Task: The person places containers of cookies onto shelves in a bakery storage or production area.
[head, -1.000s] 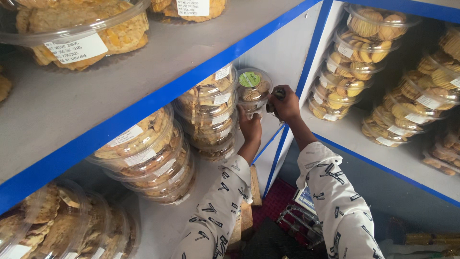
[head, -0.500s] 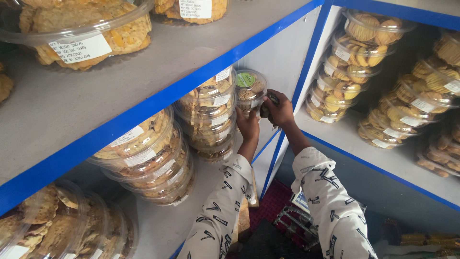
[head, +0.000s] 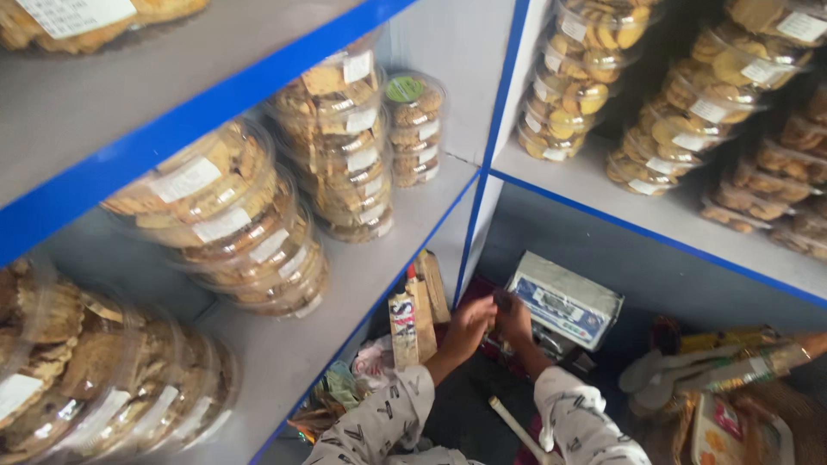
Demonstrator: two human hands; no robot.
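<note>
Head view, looking down a grey shelving unit (head: 405, 232) with blue front edges that fills the left and upper frame. Left bay: stacks of clear round tubs of biscuits (head: 258, 232), each with a white rectangular label on the side; a taller stack (head: 340, 138) stands behind, and a narrow stack topped by a round green sticker (head: 412, 129) sits at the back, just beside the blue upright. Right bay, upper right of frame: more clear tubs of pale round biscuits (head: 680, 120), also white-labelled, leaning in rows. Lower centre: a white and blue weighing scale (head: 564, 306) on the dark floor. Brown cartons (head: 413, 314) stand upright beside the shelf edge. Lower right: wrapped packets and a white scoop-like object (head: 680, 370), blurred.

Left hand (head: 469, 327) and right hand (head: 515, 317) meet just in front of the scale, touching each other, fingers curled together around a small dark object (head: 501, 300); motion blur, so cannot tell which hand clamps it. Patterned white sleeves enter from bottom centre.
</note>
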